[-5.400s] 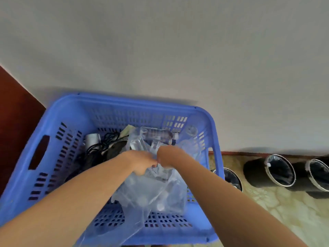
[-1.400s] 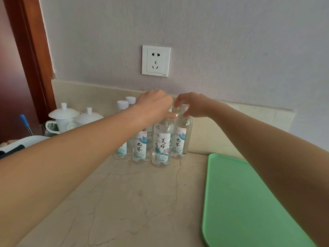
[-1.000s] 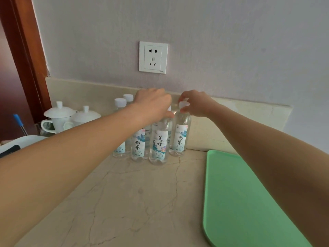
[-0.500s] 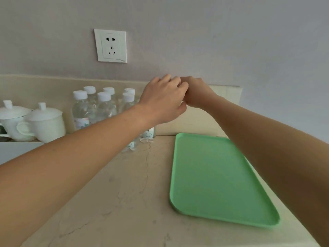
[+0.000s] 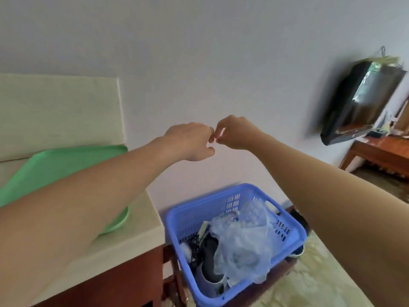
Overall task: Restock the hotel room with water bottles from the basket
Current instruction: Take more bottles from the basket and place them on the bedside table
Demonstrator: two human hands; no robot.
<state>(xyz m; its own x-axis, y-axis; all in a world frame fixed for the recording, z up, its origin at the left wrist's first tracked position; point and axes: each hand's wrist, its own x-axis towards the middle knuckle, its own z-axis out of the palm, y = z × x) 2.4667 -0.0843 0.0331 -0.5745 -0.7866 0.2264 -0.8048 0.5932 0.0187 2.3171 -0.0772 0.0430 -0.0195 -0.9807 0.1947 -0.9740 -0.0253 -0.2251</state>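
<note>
Fingers (image 5: 208, 132) of L hand (image 5: 190, 140) curled in, tips touching curled fingers (image 5: 219, 129) of R hand (image 5: 236, 135), thumb to index; both mid-air by wall, nothing seen held. Blue basket (image 5: 205, 207) sits low, right of counter (image 5: 141, 229) end, under hands, w/ crumpled clear bag (image 5: 241, 240) inside, contents unclear. Green tray (image 5: 66, 160) on counter, left.
</note>
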